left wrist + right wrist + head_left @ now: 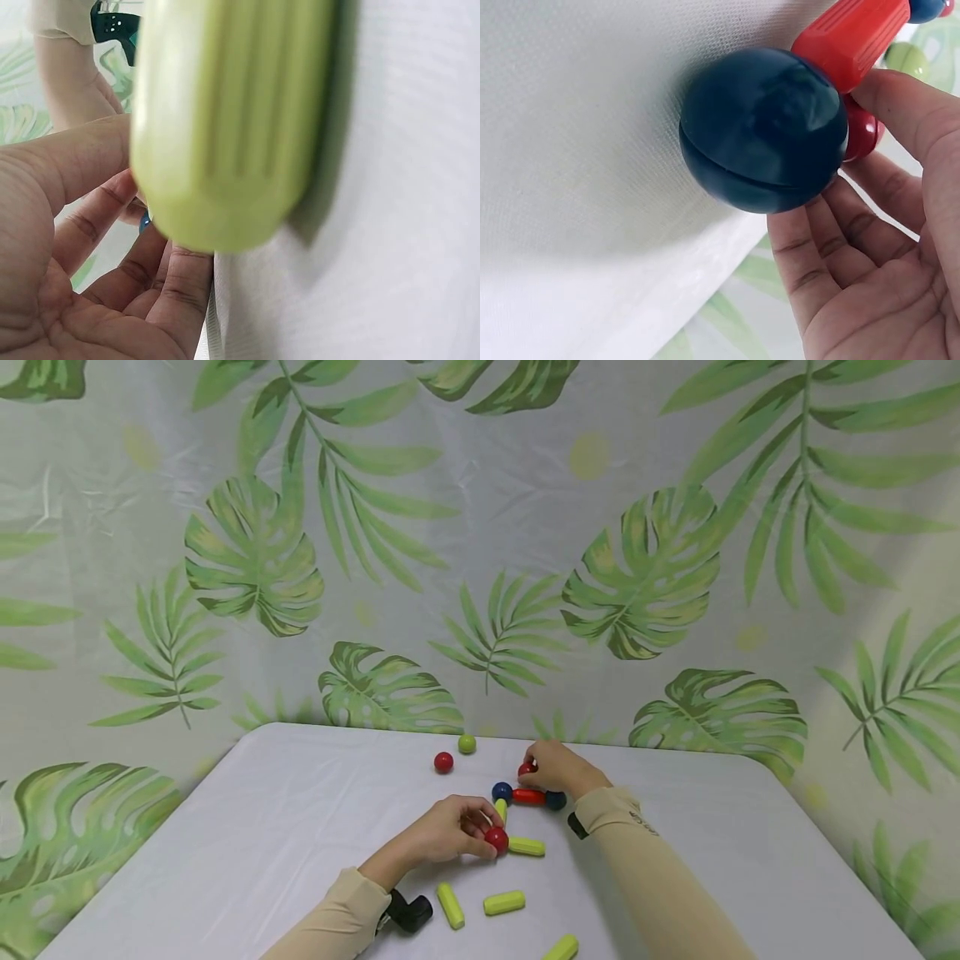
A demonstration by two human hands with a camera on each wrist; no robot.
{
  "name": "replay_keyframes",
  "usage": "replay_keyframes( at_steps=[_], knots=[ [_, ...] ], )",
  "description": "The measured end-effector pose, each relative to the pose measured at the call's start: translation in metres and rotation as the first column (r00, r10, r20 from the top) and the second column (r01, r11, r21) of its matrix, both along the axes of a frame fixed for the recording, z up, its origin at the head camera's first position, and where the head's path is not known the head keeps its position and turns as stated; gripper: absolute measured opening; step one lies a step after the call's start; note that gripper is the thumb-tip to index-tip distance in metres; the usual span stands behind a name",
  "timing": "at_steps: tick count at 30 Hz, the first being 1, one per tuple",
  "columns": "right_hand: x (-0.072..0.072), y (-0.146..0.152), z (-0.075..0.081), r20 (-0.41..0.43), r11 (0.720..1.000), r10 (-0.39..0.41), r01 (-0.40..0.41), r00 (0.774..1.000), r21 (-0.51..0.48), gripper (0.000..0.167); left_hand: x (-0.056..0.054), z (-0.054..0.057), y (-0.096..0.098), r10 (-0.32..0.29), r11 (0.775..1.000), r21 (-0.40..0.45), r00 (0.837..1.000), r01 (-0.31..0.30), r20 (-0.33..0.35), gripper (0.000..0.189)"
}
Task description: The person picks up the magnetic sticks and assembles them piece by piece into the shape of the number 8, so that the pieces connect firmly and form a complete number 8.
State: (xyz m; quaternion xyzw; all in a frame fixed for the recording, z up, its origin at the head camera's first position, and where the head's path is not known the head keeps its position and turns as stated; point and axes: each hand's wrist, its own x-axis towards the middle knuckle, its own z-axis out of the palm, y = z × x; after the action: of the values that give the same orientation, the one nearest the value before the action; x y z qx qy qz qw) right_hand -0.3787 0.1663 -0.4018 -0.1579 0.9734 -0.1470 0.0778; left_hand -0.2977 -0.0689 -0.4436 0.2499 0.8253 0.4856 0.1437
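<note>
Apparently, joining pieces is the step in hand on the white-covered worktop (187, 843). The left hand (448, 831), beside a yellow-green ribbed rod (528, 847), has fingers pinching a glossy red ball (497, 839); the right hand (562, 767), by a red ribbed rod (528, 797) between glossy dark-blue balls (502, 792), grasps a second red ball (526, 770). Next likely calls for aligning ball with rod end.

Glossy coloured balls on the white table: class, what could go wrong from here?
The yellow-green ball near the far edge of the white table might roll off if nudged. The right hand, holding a glossy red ball, could bump the ridged red rod between two dark blue balls.
</note>
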Motion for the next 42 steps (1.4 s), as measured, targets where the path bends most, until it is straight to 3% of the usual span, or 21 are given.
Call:
replay_keyframes(
  at_steps=[18,42],
  knots=[
    [0.006,0.020,0.007,0.004,0.997,0.021,-0.021,1.000,-0.070,0.026,0.002,0.002,0.000,0.000,1.000,-0.017,1.000,-0.001,-0.015,0.027],
    [0.015,0.030,0.004,-0.039,0.996,0.063,-0.066,0.997,-0.062,0.026,0.001,0.000,0.000,-0.014,1.000,0.009,1.000,0.014,-0.022,0.029]
  ],
)
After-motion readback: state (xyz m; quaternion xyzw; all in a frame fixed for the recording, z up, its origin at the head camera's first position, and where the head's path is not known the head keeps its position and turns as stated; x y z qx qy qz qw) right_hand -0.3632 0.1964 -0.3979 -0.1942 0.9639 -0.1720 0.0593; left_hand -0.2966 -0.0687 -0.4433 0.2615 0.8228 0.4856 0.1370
